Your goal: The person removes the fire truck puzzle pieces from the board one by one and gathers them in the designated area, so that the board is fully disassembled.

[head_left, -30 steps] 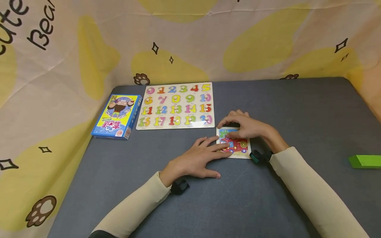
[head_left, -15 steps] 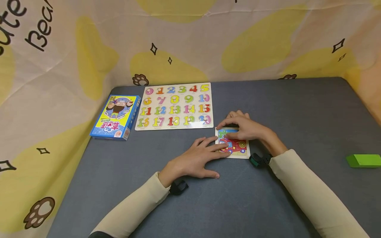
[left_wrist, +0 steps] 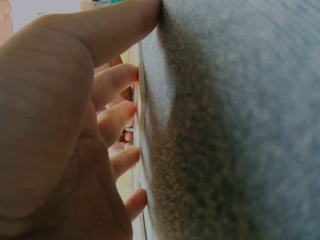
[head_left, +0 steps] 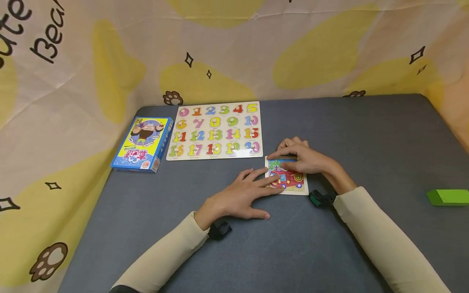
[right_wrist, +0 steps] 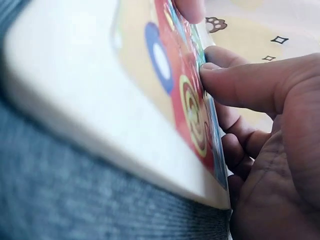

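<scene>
A small jigsaw puzzle (head_left: pixel 293 179) with a red truck picture and a pale frame lies on the grey table. My left hand (head_left: pixel 239 198) is spread beside it, and its straight fingertips rest on the puzzle's left part. In the left wrist view those fingers (left_wrist: pixel 117 120) meet the thin board, with the thumb apart from it. Over the far part, my right hand (head_left: pixel 305 158) holds the puzzle at its far edge. In the right wrist view its thumb (right_wrist: pixel 240 86) presses on the picture, and the other fingers curl at the far side. The hands cover part of the picture.
Behind and left of the puzzle lies a white number board (head_left: pixel 216 156) with coloured numerals. Further left is a blue and yellow box (head_left: pixel 143 142). A green block (head_left: pixel 448 197) sits at the right. A patterned cloth (head_left: pixel 227 49) hangs behind the table (head_left: pixel 366 134).
My right thumb and wrist have shifted slightly to the right, and the index finger lies a little straighter along the far edge. My left hand and the puzzle stay in place.
</scene>
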`<state>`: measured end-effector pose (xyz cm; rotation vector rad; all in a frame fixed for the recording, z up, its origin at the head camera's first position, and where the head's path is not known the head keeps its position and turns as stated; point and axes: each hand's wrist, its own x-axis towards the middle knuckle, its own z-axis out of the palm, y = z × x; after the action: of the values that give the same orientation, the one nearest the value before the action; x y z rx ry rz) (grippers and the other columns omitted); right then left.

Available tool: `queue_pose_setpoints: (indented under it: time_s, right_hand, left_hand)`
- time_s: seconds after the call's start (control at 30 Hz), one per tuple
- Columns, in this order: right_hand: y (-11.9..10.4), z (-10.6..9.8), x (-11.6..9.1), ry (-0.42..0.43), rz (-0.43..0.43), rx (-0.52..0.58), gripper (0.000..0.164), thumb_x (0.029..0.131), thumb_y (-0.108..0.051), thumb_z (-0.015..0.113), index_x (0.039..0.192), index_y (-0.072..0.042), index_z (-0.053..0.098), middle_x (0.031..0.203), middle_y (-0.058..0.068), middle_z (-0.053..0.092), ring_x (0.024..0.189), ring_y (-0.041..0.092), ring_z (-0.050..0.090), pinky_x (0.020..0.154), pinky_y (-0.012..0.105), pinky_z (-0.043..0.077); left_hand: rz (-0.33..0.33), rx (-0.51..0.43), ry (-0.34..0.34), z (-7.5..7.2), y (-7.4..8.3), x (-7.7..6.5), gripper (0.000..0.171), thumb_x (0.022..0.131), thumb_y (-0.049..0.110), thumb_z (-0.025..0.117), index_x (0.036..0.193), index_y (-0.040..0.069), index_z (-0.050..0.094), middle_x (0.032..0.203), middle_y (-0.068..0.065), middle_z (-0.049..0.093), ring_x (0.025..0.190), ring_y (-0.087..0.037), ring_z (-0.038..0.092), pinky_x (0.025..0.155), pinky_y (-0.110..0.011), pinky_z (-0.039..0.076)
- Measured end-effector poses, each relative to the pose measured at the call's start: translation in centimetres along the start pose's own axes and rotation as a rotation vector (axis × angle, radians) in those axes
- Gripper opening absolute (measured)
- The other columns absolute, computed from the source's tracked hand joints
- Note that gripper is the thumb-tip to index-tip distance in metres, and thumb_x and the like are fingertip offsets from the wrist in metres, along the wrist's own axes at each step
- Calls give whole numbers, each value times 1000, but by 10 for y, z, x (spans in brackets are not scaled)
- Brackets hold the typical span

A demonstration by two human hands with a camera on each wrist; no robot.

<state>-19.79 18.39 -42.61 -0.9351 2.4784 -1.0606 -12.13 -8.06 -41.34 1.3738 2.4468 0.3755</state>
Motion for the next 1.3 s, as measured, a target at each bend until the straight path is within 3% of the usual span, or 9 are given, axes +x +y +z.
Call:
queue_pose_setpoints:
  time_s: [0.57, 0.93, 1.3]
  right_hand:
    - [-5, 6, -3, 65, -33, 13, 38, 90, -3, 72, 125, -17, 75, 114, 1, 63, 101, 19, 37, 85, 44, 16]
    - [-7, 8, -2, 55, -26, -63, 41, 88, -10, 78, 127, -21, 73, 114, -3, 66, 99, 16, 40, 83, 41, 20]
    - [-8, 8, -2, 65, -12, -67, 37, 88, -12, 78, 125, -19, 74, 111, -2, 67, 98, 16, 42, 83, 41, 21]
  left_hand:
    - [-28, 5, -35, 0, 2, 0, 76, 93, 55, 68, 158, 33, 37, 171, 10, 19, 159, -25, 11, 126, -55, 11]
    - [-16, 16, -21, 2, 1, 0, 77, 92, 56, 68, 158, 33, 37, 171, 10, 19, 160, -24, 9, 125, -55, 12]
    - [-18, 11, -25, 1, 1, -1, 76, 93, 56, 68, 158, 32, 38, 171, 9, 20, 160, -24, 10, 125, -55, 13]
